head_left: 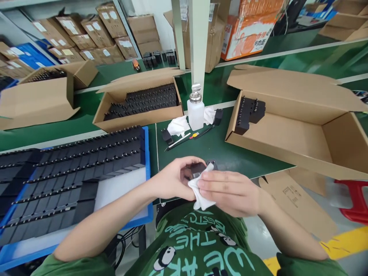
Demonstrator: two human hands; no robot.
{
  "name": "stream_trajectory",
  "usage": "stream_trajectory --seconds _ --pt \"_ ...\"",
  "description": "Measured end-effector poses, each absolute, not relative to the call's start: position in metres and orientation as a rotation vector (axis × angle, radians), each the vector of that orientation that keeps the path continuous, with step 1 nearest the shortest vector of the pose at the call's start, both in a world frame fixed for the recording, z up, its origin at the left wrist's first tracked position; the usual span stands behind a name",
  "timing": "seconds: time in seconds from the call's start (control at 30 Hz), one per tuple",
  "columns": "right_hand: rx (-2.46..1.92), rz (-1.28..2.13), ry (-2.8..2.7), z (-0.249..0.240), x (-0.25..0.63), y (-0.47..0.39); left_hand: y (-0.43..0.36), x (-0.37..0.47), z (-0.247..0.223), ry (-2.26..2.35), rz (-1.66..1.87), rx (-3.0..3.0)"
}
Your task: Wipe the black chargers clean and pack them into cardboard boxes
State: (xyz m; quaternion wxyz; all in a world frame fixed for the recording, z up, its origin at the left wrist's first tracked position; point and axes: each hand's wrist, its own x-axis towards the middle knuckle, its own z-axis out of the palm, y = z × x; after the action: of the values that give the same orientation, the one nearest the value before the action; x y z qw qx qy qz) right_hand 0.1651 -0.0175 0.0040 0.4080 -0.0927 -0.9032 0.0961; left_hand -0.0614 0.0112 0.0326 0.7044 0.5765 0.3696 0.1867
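My left hand [172, 178] is closed around a black power adapter [197, 168], mostly hidden by fingers and cloth. Pinched in my right hand [230, 191] is a crumpled white cloth [202, 194], pressed against the adapter. Just beyond my hands, part of a black piece with metal pins [212, 164] shows; I cannot tell whether it belongs to the held adapter. Farther back stands a white pump bottle [196, 115], flanked by crumpled white wipes [178, 125]. Two loose black adapters [167, 136] lie near it, beside a thin black pen-like tool [179, 142].
On the left, a blue tray [147, 153] carries rows of black adapters [115, 153]. Behind it, an open carton [138, 115] holds many more. The open carton [299, 130] at right has several adapters in its left end. A pale post [199, 46] rises behind the bottle.
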Motion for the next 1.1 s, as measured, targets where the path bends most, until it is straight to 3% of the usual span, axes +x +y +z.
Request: stream_trajectory --seconds 0.23,0.37,0.67,0.87,1.0,1.1 --pt "-0.144 0.532 -2.096 0.002 0.176 -0.028 0.004 -0.064 0.031 0.807 0.300 1.240" --pt "-0.371 0.377 -1.964 0.005 0.163 -0.032 -0.001 -0.064 0.030 0.787 0.316 1.284" --pt "-0.256 0.321 -2.263 0.010 0.163 -0.043 -0.022 -0.064 0.025 0.783 0.316 1.242" --pt "-0.502 0.342 -2.060 0.005 0.154 -0.045 -0.033 -0.062 0.038 0.785 0.300 1.213" --pt "-0.873 0.559 -1.536 0.001 0.158 -0.051 -0.039 -0.064 0.041 0.789 0.230 1.158" --pt "-0.674 0.630 -1.616 0.008 0.158 -0.055 -0.036 -0.066 0.038 0.836 0.243 1.147"
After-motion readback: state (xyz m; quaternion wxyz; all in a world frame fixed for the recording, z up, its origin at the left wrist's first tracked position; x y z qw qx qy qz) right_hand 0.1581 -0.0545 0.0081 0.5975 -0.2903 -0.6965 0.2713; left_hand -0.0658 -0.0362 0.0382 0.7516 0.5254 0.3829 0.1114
